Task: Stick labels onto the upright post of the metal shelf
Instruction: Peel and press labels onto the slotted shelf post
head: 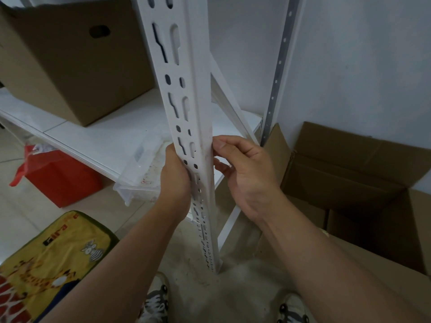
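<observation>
White metal shelf point(130, 136) with a flat white deck, seen from above at close range. Its slotted upright post point(186, 94) runs from the top of the frame down to the floor point(233, 283) between the person's two shoes point(155, 301); a second, grey perforated post point(278, 73) stands against the wall point(349, 66) behind. A closed cardboard box point(70, 61) with a hand-hole sits on the shelf deck at left. An open cardboard box point(349, 183) with raised flaps lies on the floor at right, beside the wall. Below the shelf deck: a red container point(63, 180) on the floor and a clear plastic bin point(137, 183) just beside the post. A yellow printed cloth point(53, 252) occupies the lower left corner.

Left hand point(175, 180): wrapped round the left side of the upright post at mid-height, the fingers hidden behind the metal, the palm against the slotted face. Right hand point(245, 173): fingers curled, thumb and fingertips meeting at the right edge of the post, level with the left hand. Whether a label lies under these fingertips cannot be told; none is distinguishable on the post.
</observation>
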`<state>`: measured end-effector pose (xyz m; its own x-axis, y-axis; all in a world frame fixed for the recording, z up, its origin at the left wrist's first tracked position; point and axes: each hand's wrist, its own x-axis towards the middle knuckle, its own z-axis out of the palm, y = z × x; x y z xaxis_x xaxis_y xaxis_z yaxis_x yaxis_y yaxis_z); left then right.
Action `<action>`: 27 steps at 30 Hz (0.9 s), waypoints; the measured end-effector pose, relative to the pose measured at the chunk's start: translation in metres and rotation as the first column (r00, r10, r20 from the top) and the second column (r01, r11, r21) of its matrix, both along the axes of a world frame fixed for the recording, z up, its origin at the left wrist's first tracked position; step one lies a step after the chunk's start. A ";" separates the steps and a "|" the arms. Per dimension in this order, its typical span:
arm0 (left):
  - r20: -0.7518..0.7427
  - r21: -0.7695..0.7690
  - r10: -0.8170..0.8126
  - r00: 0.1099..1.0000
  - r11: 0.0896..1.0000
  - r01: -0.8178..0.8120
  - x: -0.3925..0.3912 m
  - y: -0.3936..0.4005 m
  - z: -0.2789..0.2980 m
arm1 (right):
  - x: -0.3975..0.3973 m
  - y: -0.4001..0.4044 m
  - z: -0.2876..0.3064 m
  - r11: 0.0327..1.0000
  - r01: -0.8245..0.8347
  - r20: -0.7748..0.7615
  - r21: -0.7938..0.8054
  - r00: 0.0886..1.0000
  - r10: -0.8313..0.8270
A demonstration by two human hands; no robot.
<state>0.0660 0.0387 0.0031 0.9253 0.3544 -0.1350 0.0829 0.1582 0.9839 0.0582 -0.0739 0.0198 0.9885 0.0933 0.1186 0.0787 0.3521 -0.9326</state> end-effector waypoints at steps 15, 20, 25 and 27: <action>0.008 -0.025 0.022 1.000 0.999 -0.022 0.001 -0.002 -0.002 | -0.002 -0.001 -0.002 0.994 0.048 0.046 -0.102 0.998 -0.043; 0.022 -0.021 0.049 0.999 0.999 -0.049 0.001 -0.003 -0.001 | -0.004 -0.001 -0.004 0.999 0.024 0.001 -0.048 1.000 -0.024; 0.034 -0.020 0.042 0.999 0.999 -0.041 0.001 -0.004 0.000 | -0.004 -0.002 -0.005 0.980 0.097 0.070 -0.173 0.994 -0.086; 0.034 -0.026 0.030 0.999 0.999 -0.029 0.001 -0.004 0.000 | -0.004 -0.002 -0.007 0.988 0.068 0.044 -0.136 0.997 -0.063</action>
<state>0.0671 0.0345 0.0028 0.9187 0.3786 -0.1124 0.0440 0.1847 0.9818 0.0542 -0.0757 0.0125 0.9879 0.0467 0.1479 0.1347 0.2138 -0.9675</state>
